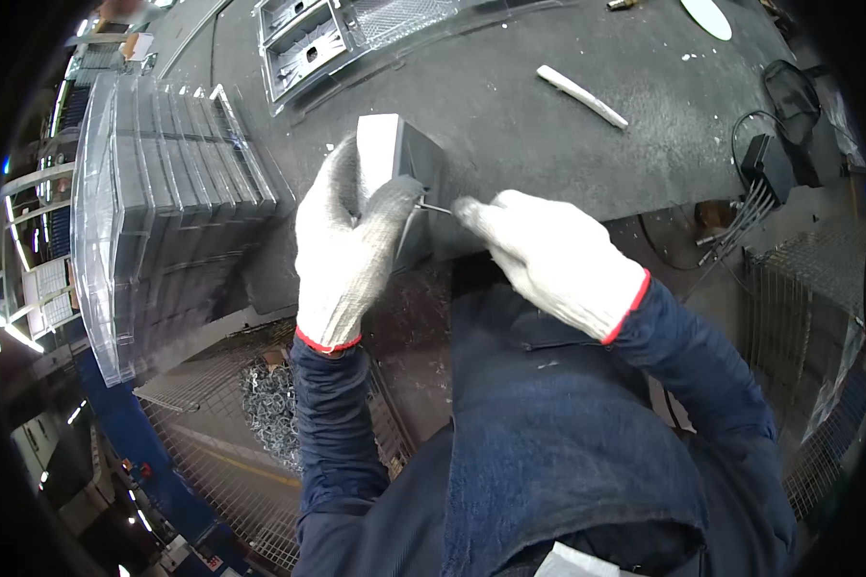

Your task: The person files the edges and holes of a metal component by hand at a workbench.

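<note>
My left hand (pixel 344 258), in a white knit glove with a red cuff, is closed around a box-like part (pixel 379 146) with a pale top face and dark grey sides. Its thumb lies across the near side of the part. A thin metal rod (pixel 437 209) spans the small gap between that thumb and my right fingertips. My right hand (pixel 560 252), gloved the same way, pinches the rod's right end. Fingers and thumb hide both ends of the rod, so its full shape cannot be made out.
A stack of clear plastic trays (pixel 164 183) stands at the left. Farther back on the grey worktable (pixel 481 106) lie a framed tray (pixel 308 53) and a white stick (pixel 583 96). Cables and a black device (pixel 768 165) sit right. Below left, a wire basket holds small metal pieces (pixel 271 404).
</note>
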{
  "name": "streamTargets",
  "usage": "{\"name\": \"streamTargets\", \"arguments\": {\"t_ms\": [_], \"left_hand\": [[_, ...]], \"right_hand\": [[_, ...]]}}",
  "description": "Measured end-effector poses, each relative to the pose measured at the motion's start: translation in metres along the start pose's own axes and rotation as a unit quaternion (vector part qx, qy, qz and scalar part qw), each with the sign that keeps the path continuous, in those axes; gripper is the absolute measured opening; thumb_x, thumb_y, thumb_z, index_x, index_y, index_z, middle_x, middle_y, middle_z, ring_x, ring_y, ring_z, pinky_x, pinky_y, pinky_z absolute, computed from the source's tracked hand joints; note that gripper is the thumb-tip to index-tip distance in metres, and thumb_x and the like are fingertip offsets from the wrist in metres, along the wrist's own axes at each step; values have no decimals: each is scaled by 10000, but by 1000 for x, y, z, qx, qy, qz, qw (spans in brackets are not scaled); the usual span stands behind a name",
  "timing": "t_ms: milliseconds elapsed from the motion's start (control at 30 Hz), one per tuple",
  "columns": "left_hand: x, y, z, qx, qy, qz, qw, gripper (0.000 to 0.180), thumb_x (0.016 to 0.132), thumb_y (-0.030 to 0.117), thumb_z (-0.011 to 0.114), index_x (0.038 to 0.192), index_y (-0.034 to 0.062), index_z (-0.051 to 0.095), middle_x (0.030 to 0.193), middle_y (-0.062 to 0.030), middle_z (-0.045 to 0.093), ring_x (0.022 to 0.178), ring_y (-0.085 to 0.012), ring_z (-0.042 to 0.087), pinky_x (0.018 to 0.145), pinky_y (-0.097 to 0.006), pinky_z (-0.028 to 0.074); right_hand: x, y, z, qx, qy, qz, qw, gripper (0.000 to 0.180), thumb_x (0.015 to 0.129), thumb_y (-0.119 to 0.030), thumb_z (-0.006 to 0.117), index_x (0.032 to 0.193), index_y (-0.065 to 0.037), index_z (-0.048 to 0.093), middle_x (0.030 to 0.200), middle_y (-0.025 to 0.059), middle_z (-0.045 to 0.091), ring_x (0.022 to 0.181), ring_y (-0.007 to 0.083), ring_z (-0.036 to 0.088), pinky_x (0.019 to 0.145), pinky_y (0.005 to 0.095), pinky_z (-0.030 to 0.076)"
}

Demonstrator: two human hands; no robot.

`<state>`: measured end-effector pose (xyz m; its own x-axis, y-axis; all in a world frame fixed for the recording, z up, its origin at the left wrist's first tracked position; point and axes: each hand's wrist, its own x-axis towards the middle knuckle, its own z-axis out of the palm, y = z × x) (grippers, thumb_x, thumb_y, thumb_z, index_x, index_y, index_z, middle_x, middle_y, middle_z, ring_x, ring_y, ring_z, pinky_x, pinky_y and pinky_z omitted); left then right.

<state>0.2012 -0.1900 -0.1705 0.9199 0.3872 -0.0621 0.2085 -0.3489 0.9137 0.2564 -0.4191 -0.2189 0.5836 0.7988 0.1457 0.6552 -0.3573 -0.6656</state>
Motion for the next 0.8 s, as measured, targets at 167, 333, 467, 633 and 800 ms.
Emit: {"name": "streamTargets", "arguments": {"t_ms": [167,333,467,633,800], "left_hand": [[4,3,0,-7,-23,9,1000,653,961,145,852,1509,-97,591,1353,-198,733,1195,-215,708,1040,-358,568],[2,13,3,-17,-1,-24,1000,625,962,117,828,1502,-93,597,1329,-186,740,1186,-215,710,1028,-361,576],[0,6,2,13,2,-5,1000,644,962,132,827,1523,-77,590,1349,-196,738,1189,-226,718,1026,-358,581],[3,9,0,9,-5,-15,1000,651,968,157,831,1521,-84,587,1361,-207,733,1211,-241,714,1050,-366,570],[2,4,4,-15,-9,7,1000,635,972,155,827,1502,-100,588,1344,-207,736,1205,-239,709,1051,-365,567]], "right_hand": [[16,4,5,-80,3,-18,997,348,1053,-118,580,1388,-34,627,1038,171,678,926,360,746,793,454,611],[12,8,4,-85,29,-29,996,440,1019,-72,620,1459,-83,621,1015,143,666,812,331,734,713,444,609],[2,-1,9,-74,34,-20,996,414,1014,-69,620,1428,-83,627,1007,141,669,844,336,747,720,448,614],[7,7,11,-95,38,-39,994,453,1000,-58,621,1453,-77,616,1018,137,664,852,334,750,719,439,611],[6,1,9,-108,19,-39,993,355,1047,-118,600,1383,-3,617,1037,179,681,875,329,765,736,426,625]]}}
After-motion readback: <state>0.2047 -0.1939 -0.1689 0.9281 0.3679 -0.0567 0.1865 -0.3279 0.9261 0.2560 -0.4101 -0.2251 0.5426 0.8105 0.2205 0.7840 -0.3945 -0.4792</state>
